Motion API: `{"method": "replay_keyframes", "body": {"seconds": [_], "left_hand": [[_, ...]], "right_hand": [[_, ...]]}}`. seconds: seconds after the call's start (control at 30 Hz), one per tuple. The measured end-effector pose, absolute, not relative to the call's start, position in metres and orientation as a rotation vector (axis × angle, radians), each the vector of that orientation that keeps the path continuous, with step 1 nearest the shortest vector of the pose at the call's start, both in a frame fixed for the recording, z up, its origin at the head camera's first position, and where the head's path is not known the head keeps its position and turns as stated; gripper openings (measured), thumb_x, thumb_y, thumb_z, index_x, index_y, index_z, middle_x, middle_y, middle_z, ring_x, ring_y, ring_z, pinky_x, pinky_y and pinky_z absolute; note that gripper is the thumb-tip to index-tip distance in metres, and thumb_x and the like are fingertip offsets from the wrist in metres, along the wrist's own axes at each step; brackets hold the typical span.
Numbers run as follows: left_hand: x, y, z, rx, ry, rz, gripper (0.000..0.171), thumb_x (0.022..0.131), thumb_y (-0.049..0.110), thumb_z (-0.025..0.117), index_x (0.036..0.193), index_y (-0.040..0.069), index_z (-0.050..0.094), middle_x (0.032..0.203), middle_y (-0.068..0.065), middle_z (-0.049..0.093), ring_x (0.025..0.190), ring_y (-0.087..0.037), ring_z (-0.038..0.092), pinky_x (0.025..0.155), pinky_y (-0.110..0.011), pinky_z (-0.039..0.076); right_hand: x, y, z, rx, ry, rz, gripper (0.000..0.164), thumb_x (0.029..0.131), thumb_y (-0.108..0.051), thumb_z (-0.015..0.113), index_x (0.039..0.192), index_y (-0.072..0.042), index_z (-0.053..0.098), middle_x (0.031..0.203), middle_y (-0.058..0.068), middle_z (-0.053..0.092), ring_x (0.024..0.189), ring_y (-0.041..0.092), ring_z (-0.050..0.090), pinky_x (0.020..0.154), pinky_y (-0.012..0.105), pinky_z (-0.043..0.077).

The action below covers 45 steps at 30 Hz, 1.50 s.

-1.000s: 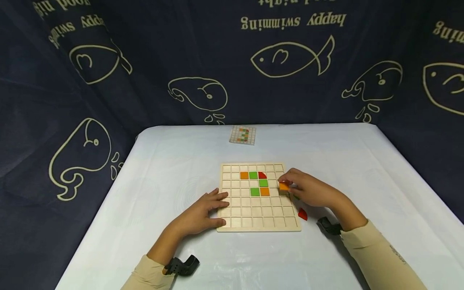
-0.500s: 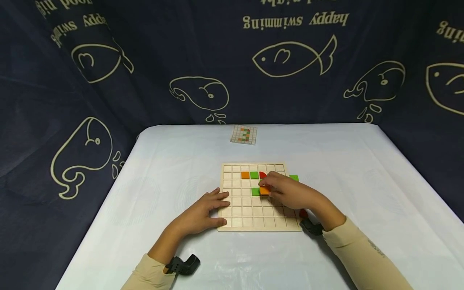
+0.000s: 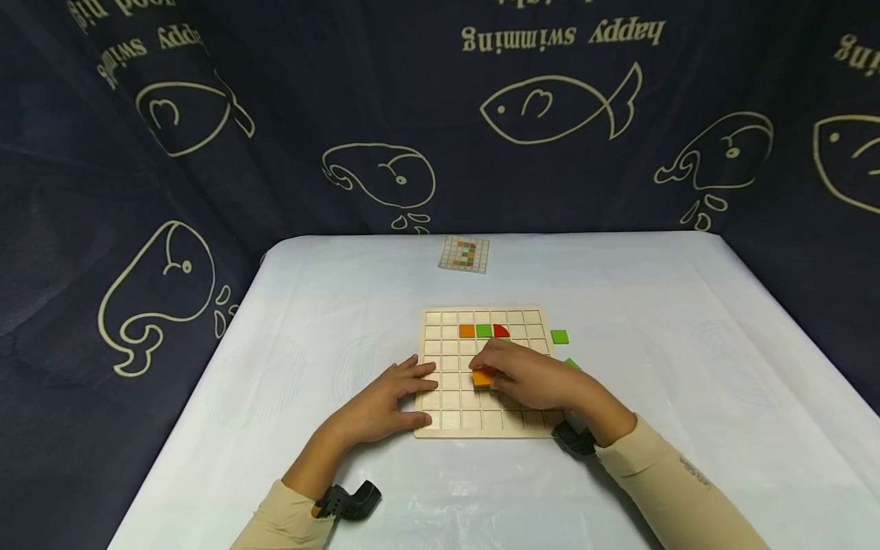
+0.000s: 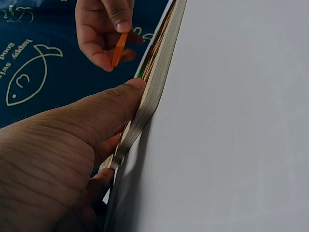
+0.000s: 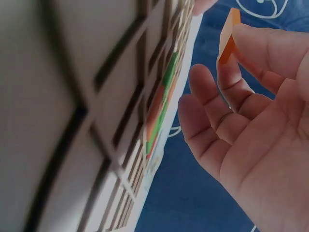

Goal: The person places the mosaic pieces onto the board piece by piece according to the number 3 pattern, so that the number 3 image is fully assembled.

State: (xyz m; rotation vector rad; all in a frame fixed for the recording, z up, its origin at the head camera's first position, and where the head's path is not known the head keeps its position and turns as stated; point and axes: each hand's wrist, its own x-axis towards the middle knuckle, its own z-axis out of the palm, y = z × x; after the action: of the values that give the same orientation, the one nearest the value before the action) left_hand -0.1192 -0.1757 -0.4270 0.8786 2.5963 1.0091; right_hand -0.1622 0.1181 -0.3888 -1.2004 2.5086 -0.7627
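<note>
A wooden grid board lies on the white table. My right hand is above its middle, pinching an orange square tile between thumb and fingertips. The right wrist view shows the tile held on edge, apart from the board. My left hand rests at the board's left edge, fingers spread and touching the rim. On the board an orange tile, a green tile and a red quarter-circle tile sit in one row. My right hand hides other cells below them.
A small pattern card lies at the table's far side. Right of the board are a loose green tile and another green piece, partly hidden by my right hand. A dark curtain hangs behind the table.
My right hand has carried the orange tile leftward and nearer, from the board's right edge to over its middle. My left hand has stayed at the board's edge.
</note>
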Motion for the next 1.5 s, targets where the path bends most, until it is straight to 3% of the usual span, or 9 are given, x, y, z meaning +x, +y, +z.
{"method": "replay_keyframes", "body": {"seconds": [0.13,0.47,0.7,1.03,1.5], "left_hand": [[-0.119,-0.175,-0.426,0.891,2.599,1.008,0.051,0.089,0.026,0.076,0.133,0.004,0.063,0.153,-0.008,0.044,0.149,-0.032,0.020,0.118,-0.056,0.015],[-0.120,-0.176,-0.427,0.883,2.589,1.021,0.052,0.088,0.025,0.076,0.133,0.004,0.063,0.153,-0.007,0.043,0.149,-0.031,0.019,0.119,-0.055,0.014],[-0.120,-0.176,-0.427,0.891,2.592,1.015,0.052,0.088,0.024,0.077,0.133,0.003,0.063,0.153,-0.008,0.043,0.149,-0.032,0.019,0.118,-0.056,0.016],[-0.120,-0.176,-0.428,0.892,2.592,1.027,0.052,0.089,0.026,0.076,0.134,0.004,0.063,0.153,-0.006,0.043,0.149,-0.031,0.018,0.118,-0.056,0.017],[-0.120,-0.175,-0.429,0.878,2.597,1.013,0.051,0.088,0.026,0.076,0.133,0.005,0.063,0.153,-0.006,0.044,0.149,-0.031,0.019,0.119,-0.054,0.013]], "right_hand": [[-0.157,0.114,-0.386,-1.243,2.500,-0.753,0.029,0.096,0.002,0.056,0.122,-0.009,0.065,0.109,-0.006,0.057,0.102,0.011,0.053,0.091,0.035,0.048],[-0.149,0.102,-0.390,-1.204,2.485,-0.682,0.030,0.097,-0.002,0.056,0.122,-0.015,0.066,0.114,-0.007,0.057,0.107,0.010,0.054,0.097,0.034,0.048],[-0.147,0.096,-0.397,-1.263,2.508,-0.649,0.023,0.097,-0.003,0.061,0.117,-0.012,0.067,0.108,-0.004,0.058,0.102,0.012,0.055,0.092,0.033,0.048],[-0.145,0.094,-0.398,-1.257,2.545,-0.580,0.025,0.093,-0.006,0.068,0.117,-0.010,0.067,0.110,-0.002,0.060,0.104,0.014,0.055,0.093,0.034,0.048],[-0.152,0.109,-0.385,-1.189,2.506,-0.707,0.028,0.095,-0.004,0.063,0.123,-0.009,0.065,0.116,0.001,0.061,0.107,0.017,0.057,0.094,0.038,0.049]]}}
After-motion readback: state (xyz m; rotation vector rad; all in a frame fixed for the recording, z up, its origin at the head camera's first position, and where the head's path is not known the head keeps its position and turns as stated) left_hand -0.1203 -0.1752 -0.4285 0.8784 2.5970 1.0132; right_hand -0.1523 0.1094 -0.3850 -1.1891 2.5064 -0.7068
